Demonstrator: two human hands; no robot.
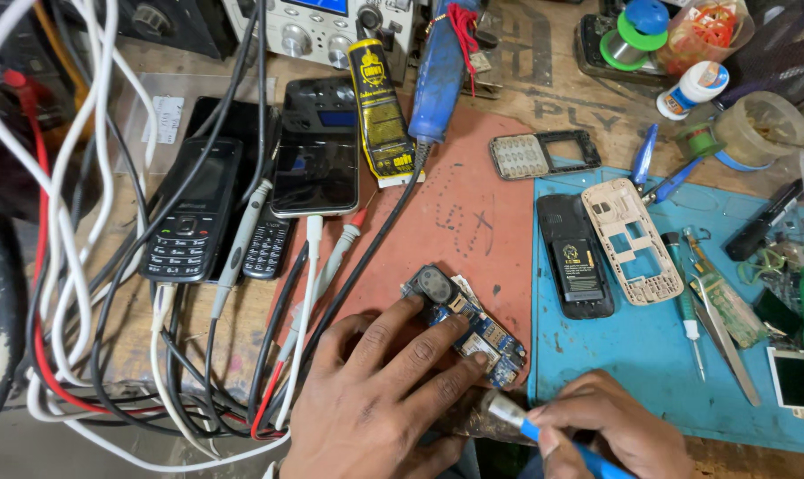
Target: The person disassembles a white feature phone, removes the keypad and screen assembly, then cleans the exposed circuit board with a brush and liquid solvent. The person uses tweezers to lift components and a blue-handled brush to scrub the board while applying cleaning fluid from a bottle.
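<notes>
Room to move: the red mat lies bare between the circuit board and the blue hot-air tool at the far side; cables crowd the left of the surface, and the blue mat to the right is scattered with parts.
Edges: the board sits at the near right corner of the red mat, just beside the blue mat's left edge; both hands work at the near edge of the surface.
Circuit board: a small bare phone board, blue, with a dark round speaker part at its far end and a metal slot near the middle, lying flat and slanted.
Left hand: palm down, fingers spread and pressing on the board's near side, pinning it to the mat rather than gripping it.
Right hand: curled shut around a blue-handled tool, whose metal tip points left toward the board; whether the tip touches the board is hard to say, as the left hand covers that spot.
Nearby: a black phone body and a beige phone frame on the blue mat, tweezers further right.
</notes>
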